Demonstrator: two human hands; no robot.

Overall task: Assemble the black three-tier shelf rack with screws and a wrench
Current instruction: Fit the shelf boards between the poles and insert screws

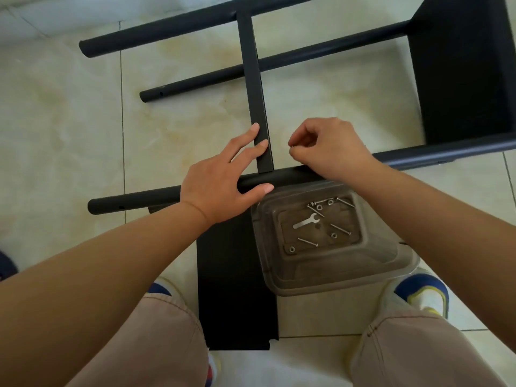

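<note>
On the tiled floor (69, 113) the rack lies half-built on its side: black round tubes (173, 29) run left-right, with one flat crossbar (255, 88) running across them toward the person. Nearest tube (139, 198) passes under both hands. Black shelf panel (460, 71) stands fixed between the tubes at upper right; another black panel (234, 289) lies flat between the person's knees.

Left hand (220, 185): fingers straight and spread, not gripping. Fingertips press on the crossbar's near end, thumb lies against the nearest tube just below the joint.

Right hand (332, 150): fingers curled, thumb and forefinger pinching a small silver part (291, 147) just right of the crossbar end, above the tube. Too small to tell if it's a screw or a washer.

Clear plastic tub (391, 263) sits just beside the near tube, partly over the flat panel. Inside: small silver wrench (305, 221), several long screws (340, 229), a few washers (292, 249). Wrench untouched.

Sneakers (424, 291) visible beyond each knee.
</note>
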